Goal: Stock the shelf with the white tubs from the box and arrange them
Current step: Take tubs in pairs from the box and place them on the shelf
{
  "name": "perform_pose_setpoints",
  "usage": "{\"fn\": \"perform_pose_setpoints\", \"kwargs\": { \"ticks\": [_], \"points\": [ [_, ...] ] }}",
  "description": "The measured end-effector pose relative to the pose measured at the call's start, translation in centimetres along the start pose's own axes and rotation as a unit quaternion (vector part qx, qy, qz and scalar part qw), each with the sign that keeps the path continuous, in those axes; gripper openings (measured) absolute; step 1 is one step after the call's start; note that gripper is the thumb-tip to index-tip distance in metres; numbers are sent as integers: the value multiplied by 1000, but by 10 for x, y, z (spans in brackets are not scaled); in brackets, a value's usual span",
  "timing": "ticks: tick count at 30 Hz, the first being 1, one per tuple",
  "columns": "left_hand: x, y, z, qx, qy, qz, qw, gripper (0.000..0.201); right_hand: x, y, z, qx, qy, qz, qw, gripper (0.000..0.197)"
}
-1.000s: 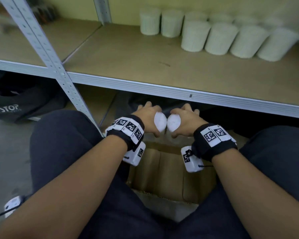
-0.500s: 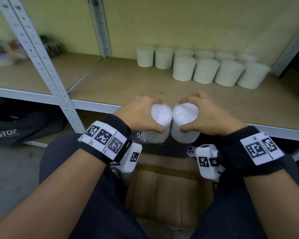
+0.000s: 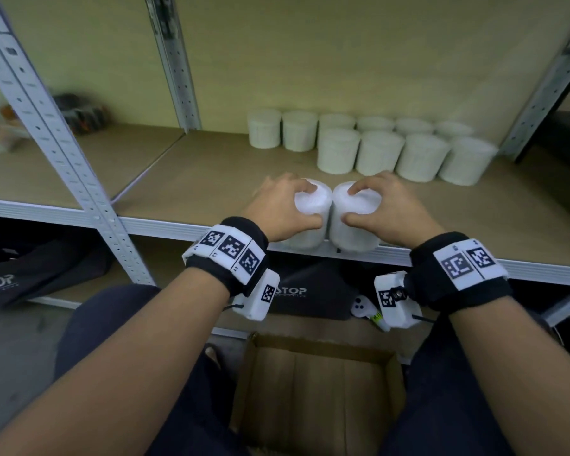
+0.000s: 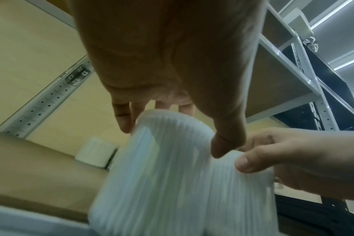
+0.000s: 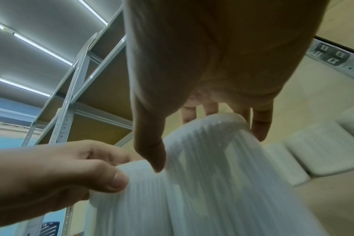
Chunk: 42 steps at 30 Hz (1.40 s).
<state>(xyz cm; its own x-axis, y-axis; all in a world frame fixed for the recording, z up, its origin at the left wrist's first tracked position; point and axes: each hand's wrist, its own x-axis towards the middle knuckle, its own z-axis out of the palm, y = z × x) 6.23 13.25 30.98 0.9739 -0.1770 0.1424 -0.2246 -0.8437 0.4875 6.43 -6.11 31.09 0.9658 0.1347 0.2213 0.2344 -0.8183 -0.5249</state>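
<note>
Each hand grips one ribbed white tub from above, side by side over the shelf's front edge. My left hand (image 3: 290, 205) holds the left tub (image 3: 311, 218), whose ribbed wall (image 4: 162, 167) fills the left wrist view. My right hand (image 3: 372, 204) holds the right tub (image 3: 356, 222), seen close as a ribbed side (image 5: 222, 175) in the right wrist view. The two tubs touch. Several white tubs (image 3: 379, 153) stand in two rows at the back right of the wooden shelf (image 3: 211, 179). The cardboard box (image 3: 313, 390) lies open on the floor between my knees; no tubs show inside it.
A grey perforated upright (image 3: 56, 139) stands at the left front of the shelf, another upright (image 3: 175, 60) at the back. Black bags (image 3: 30, 268) lie under the shelf. A small white device (image 3: 362, 307) lies near the box. Bare shelf board lies left of the tub rows.
Both hands have risen from the box to the shelf's front edge, each carrying its tub. The view tilted up, showing more of the shelf and back wall.
</note>
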Motion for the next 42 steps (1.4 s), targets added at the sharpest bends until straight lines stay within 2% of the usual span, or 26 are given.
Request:
{"fn": "perform_pose_setpoints", "kwargs": {
  "ticks": [7,10,12,15,25,34,42],
  "points": [
    [5,0,-4,27,-33,-2,999,62,2,0,-2,-32,-26,1,999,49],
    [-2,0,-8,62,-3,23,998,61,-5,-1,-8,-41,-29,-6,999,54],
    [-8,1,-10,65,22,42,997,52,-10,0,-15,-65,-32,-6,997,47],
    [-13,5,-8,91,15,53,994,37,-11,1,-25,-95,-50,-11,994,32],
    [-5,2,-12,109,37,63,991,31,0,-6,-24,-94,-53,-16,994,24],
    [21,-23,-25,114,54,35,991,32,48,-19,-6,-95,-77,-39,992,25],
    [69,-55,-38,100,44,-11,994,31,114,-32,22,-100,-88,-55,990,27]
  ]
}}
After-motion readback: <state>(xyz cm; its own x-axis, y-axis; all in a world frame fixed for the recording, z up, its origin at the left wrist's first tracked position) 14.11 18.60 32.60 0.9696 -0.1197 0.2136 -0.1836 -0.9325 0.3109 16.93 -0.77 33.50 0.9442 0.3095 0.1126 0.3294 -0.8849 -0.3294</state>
